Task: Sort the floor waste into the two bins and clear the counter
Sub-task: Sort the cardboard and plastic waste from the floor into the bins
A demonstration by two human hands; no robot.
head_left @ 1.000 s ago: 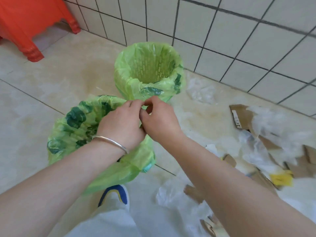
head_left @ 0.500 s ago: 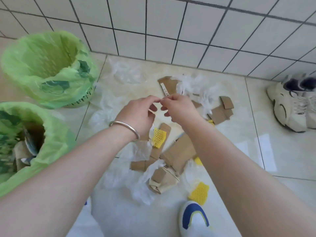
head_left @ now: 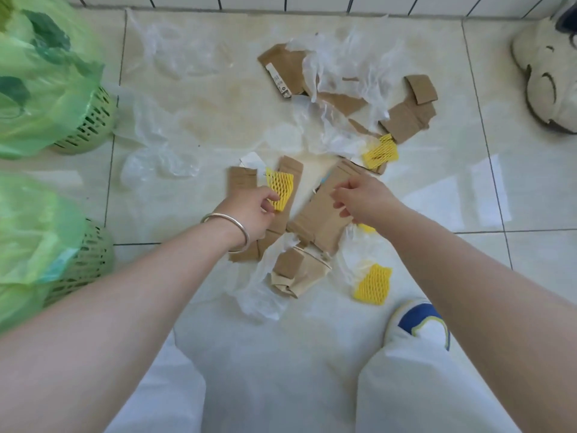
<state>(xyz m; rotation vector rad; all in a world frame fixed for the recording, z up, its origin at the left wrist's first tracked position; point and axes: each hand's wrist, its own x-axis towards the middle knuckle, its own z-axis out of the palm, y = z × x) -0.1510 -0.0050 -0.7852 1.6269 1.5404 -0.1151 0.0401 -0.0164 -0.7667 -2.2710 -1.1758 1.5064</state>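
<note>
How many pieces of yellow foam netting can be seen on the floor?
4: one at the left hand fingertips, one farther right by the torn cardboard, one near the blue-toed shoe, and a sliver under the right hand at. Plastic film may hide more.

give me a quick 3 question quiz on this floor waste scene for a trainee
1. True or false: the left hand touches a yellow foam net.
2. Multiple choice: where do the two green-bagged bins stand? A) left of the waste pile B) right of it C) behind the shoes
3. Fill in: the right hand hovers over a large piece of brown ______.

Key
1. True. Its fingers are at the net's lower edge; whether the grip has closed is unclear.
2. A. Both stand at the left edge, the nearer bin below the farther one.
3. Cardboard. Other pieces lie among clear plastic film near the wall.
</note>
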